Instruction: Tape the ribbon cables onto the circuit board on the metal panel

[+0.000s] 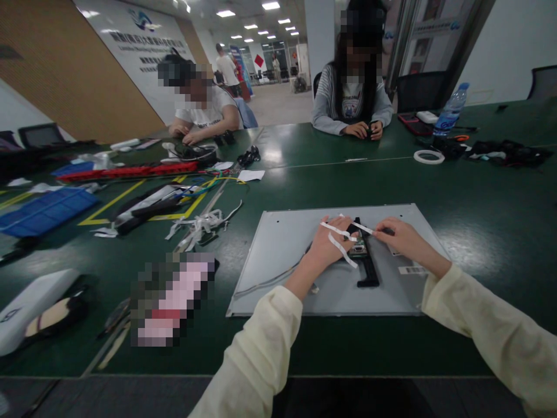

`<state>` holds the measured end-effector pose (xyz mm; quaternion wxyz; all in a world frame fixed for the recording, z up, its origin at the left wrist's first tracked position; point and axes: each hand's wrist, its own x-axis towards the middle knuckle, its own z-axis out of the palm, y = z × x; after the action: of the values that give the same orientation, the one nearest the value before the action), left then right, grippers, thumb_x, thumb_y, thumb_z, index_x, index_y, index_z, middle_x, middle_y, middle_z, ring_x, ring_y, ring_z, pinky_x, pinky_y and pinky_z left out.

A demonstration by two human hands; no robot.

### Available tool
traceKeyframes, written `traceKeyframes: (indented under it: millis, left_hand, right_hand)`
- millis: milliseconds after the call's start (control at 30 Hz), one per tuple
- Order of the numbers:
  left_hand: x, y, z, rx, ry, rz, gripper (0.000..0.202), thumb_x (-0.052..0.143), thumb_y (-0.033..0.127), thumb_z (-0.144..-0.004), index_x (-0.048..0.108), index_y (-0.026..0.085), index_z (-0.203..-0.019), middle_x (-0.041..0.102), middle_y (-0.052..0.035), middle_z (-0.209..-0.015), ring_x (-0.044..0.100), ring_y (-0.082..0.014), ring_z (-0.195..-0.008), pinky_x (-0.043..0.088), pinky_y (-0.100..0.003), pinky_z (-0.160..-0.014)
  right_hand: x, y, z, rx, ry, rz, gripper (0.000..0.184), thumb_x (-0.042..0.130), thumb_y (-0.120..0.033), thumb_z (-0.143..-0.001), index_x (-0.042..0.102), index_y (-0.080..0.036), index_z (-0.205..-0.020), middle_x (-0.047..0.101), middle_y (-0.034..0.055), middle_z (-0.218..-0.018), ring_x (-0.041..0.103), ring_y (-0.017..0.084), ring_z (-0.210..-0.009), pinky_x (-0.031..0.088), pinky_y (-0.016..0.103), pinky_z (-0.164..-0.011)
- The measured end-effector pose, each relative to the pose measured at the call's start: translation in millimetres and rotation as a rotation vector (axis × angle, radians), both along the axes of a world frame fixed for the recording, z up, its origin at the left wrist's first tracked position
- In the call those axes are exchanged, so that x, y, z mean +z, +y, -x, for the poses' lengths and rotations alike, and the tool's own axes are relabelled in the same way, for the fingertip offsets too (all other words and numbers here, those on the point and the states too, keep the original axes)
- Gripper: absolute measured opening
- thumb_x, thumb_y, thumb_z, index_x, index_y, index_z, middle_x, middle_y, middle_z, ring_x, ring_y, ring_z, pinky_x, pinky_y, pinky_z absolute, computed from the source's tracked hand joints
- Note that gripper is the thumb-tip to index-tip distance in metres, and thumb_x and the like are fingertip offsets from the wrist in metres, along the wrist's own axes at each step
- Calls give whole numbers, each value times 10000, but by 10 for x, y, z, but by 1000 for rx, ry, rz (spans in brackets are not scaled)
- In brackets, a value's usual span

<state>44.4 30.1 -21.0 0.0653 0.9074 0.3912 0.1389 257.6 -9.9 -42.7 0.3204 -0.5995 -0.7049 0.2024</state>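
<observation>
A light grey flat panel (278,261) lies on the table in front of me. On it are a black bracket-like frame (369,268) and a small green circuit board (359,249). My left hand (328,241) rests over the left side of these parts, its fingertips largely hidden. Narrow white tape strips (343,249) cling to the back of that hand. To the right, my right hand (398,235) is closed in a pinch on the end of another white tape strip (364,228), which stretches across toward my left hand. A thin grey cable (265,283) runs leftward over the panel.
Left of the panel are a pile of white strips (204,223), a pixelated pink phone-like item (178,302) and a white case (37,305). Farther off are a blue basket (47,210), a tape roll (429,157) and a water bottle (452,110). Two people sit across the table.
</observation>
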Motion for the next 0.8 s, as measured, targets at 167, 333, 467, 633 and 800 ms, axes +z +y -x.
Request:
traceKeyframes:
  millis: [167, 333, 467, 633, 800]
  left_hand:
    - [-10, 0, 1, 3, -5, -3, 388, 370, 370, -932, 468, 181, -1256, 562, -84, -1311, 461, -202, -1260, 235, -442, -1100]
    - [5, 2, -1, 17, 7, 9, 416, 383, 371, -925, 438, 161, -1279, 570, -101, -1294, 466, -209, -1255, 236, -446, -1098]
    - [8, 6, -5, 12, 21, 14, 364, 393, 355, -920, 470, 192, -1236, 588, -84, -1272, 500, -208, -1221, 251, -441, -1091]
    - [3, 5, -3, 18, 13, 20, 367, 402, 348, -913, 470, 188, -1236, 581, -86, -1280, 495, -209, -1225, 254, -453, -1092]
    - [-3, 11, 0, 8, 1, 5, 366, 395, 343, -913, 477, 185, -1234, 585, -89, -1274, 498, -210, -1220, 263, -451, -1085]
  right_hand:
    - [18, -12, 8, -6, 14, 22, 205, 520, -353, -812, 629, -193, -745, 589, 44, -844, 555, 189, -804, 408, 319, -733]
    - [38, -30, 42, 10, -2, 18, 192, 497, -312, -828, 616, -185, -747, 570, 56, -860, 551, 195, -837, 412, 338, -781]
    - [-4, -46, 98, 14, -105, -68, 165, 478, -252, -830, 607, -174, -764, 552, 89, -910, 531, 216, -912, 410, 366, -851]
    - [-81, -46, 145, 6, -213, -128, 165, 461, -236, -837, 597, -175, -767, 539, 105, -925, 518, 236, -930, 409, 403, -883]
    - [-118, -35, 159, 12, -238, -140, 180, 442, -238, -852, 592, -174, -778, 517, 109, -950, 501, 242, -966, 400, 417, -918]
